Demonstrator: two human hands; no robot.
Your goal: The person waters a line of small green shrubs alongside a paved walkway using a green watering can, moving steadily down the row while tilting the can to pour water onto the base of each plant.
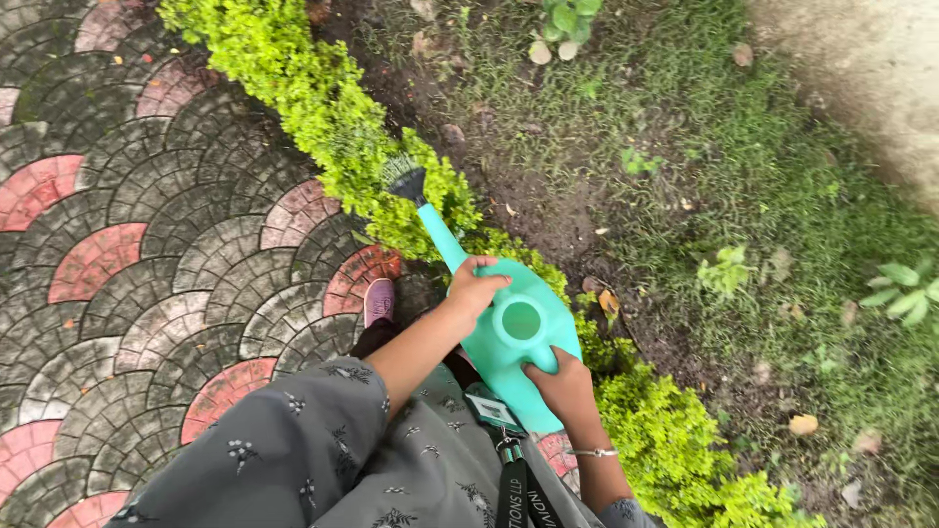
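A grey patterned sleeve [293,440] and a dark lanyard [514,489] fill the bottom edge. Above them, both hands hold a turquoise watering can [518,337]: the left hand [476,286] closes its grip over the can's top near the spout, the right hand [562,386] clasps the rear. The black rose [406,181] tilts over a low yellow-green hedge [323,108] between patterned paving [127,244] and grass [743,176]

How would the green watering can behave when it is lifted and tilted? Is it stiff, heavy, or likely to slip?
The watering can looks like moulded plastic, so probably stiff and light when empty. Water sprays from its spout over the hedge, so it may feel front-heavy when tilted. The left hand near the spout and the right hand at the back suggest that it needs steadying.
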